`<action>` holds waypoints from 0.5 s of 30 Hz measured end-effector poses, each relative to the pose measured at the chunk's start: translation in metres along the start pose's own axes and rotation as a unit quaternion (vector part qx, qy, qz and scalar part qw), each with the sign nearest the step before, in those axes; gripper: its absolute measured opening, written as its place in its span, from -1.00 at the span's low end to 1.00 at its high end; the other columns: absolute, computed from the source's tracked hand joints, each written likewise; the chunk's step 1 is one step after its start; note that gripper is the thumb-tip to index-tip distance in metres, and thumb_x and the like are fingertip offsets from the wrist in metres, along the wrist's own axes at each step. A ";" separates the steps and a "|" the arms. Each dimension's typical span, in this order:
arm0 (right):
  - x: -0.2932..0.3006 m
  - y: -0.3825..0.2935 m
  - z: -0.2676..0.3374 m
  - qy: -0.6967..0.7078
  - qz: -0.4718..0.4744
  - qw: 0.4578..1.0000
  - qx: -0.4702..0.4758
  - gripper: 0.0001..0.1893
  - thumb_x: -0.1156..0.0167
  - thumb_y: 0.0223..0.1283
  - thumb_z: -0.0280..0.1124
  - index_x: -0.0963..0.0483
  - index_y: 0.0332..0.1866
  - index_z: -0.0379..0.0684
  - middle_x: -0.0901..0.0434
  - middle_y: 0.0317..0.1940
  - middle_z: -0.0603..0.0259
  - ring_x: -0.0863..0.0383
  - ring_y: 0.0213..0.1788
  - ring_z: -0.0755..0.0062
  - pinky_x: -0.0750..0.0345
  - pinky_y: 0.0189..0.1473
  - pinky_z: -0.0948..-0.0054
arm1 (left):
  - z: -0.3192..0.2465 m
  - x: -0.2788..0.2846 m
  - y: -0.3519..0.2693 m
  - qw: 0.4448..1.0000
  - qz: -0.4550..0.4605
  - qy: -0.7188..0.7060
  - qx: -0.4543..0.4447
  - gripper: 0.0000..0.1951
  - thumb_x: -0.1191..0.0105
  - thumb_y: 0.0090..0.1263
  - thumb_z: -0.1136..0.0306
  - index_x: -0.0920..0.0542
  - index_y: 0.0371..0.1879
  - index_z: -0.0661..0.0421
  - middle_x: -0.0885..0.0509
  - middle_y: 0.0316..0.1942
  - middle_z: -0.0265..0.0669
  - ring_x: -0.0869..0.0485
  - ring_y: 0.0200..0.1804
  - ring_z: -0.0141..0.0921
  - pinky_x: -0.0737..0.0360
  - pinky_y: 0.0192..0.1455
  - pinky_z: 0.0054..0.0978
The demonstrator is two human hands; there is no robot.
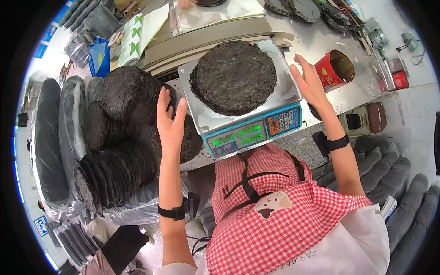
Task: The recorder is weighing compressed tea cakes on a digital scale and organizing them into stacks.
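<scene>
A stack of round, dark dried seaweed sheets [237,77] lies on the metal pan [288,91] of a blue digital scale [237,146], whose display glows green. My left hand [171,120] hovers at the pan's left side, thumb and fingers apart, holding nothing. Off the pan's right edge, my right hand [309,80] is raised with spread fingers, also holding nothing. Both hands look apart from the stack. To the left, beside my left hand, more round seaweed stacks [127,92] are piled up, some standing on edge in a row [113,175].
A red paper tub [333,70] stands right of the scale. Cardboard strips [206,39] lie behind it. Another person's hand [187,3] shows at the far side near plastic sheets [220,15]. Loose seaweed discs [306,9] lie far right. Bagged rolls [51,141] line the left.
</scene>
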State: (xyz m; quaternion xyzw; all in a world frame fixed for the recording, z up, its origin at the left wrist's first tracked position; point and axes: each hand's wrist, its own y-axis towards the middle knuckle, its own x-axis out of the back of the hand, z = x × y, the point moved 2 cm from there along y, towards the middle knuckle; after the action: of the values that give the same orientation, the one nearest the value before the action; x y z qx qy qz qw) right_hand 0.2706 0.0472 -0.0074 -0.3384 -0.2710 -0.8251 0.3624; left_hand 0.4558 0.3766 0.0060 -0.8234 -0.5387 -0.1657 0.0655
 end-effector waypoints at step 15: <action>0.004 -0.056 -0.261 -0.211 -0.015 0.930 -0.300 -0.54 -0.26 0.00 -0.21 -0.45 -0.05 -0.32 -0.55 -0.02 -0.16 -0.52 0.05 -0.11 -0.48 0.09 0.08 | -0.073 -0.078 -0.010 0.893 0.155 0.323 -0.274 -0.21 -0.34 0.04 0.32 -0.35 0.35 0.09 -0.22 0.44 -0.08 -0.12 0.48 -0.04 -0.14 0.44 -0.06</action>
State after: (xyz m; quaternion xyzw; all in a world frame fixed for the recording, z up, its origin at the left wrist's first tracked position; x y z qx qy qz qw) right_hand 0.1303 -0.1024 -0.1786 -0.5935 -0.0858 -0.7828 0.1660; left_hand 0.4039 0.2927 0.0468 -0.7829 -0.2867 -0.5512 0.0320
